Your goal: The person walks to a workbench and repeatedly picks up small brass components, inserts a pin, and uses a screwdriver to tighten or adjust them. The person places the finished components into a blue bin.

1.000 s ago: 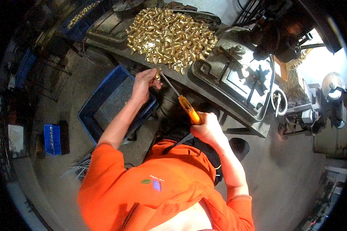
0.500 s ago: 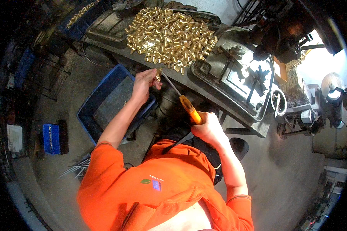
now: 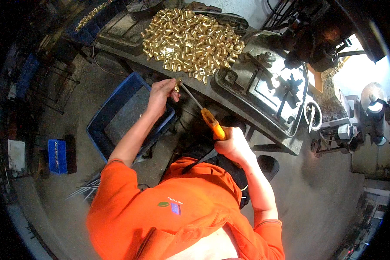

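Brass filled the grey metal bench top [image 3: 130,30]: a heaped pile of short, shiny, tube-shaped brass fittings [image 3: 193,41] lay spread across it, bright against the dull, oily surface. My left hand [image 3: 160,93] was just below the near edge of that pile, fingers pinched around one small brass fitting [image 3: 177,84] of the same kind. My right hand [image 3: 233,145] was further from the pile, down toward my chest, clenched around the smooth orange-and-yellow plastic handle of a screwdriver [image 3: 206,117]. Its thin steel shaft ran up at a slant to the fitting in my left fingers; whether the tip sat inside the piece I could not tell. Right of the pile stood a heavy cast-iron machine base [image 3: 268,93], dark, rough and rimmed. Below the pile, under my left forearm, sat a blue plastic crate [image 3: 117,108], rectangular, with a grey bottom. Both my sleeves were bright orange cloth.
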A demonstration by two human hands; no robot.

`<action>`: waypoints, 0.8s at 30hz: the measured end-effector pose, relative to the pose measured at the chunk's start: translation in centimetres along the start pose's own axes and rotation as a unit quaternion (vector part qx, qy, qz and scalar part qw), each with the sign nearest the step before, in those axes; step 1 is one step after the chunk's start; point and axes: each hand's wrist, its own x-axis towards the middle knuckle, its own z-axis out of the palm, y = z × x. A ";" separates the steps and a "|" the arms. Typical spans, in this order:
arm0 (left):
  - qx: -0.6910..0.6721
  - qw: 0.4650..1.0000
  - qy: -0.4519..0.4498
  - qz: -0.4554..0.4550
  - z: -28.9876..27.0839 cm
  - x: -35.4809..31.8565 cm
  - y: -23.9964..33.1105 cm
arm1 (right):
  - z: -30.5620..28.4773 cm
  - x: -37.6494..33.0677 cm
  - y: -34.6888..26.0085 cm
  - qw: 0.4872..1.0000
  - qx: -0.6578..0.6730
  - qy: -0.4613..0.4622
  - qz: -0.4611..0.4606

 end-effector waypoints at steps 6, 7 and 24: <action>0.086 0.996 -0.037 0.014 0.0 -0.1 -0.9 | -0.3 0.1 0.4 1.000 -0.009 0.008 -0.001; 0.091 0.995 -0.038 0.013 0.2 -0.1 -0.9 | -0.4 0.0 0.3 1.000 0.000 0.004 0.004; 0.075 0.996 -0.053 0.006 0.9 0.6 -0.9 | -0.9 -0.8 1.5 1.000 -0.002 0.019 -0.008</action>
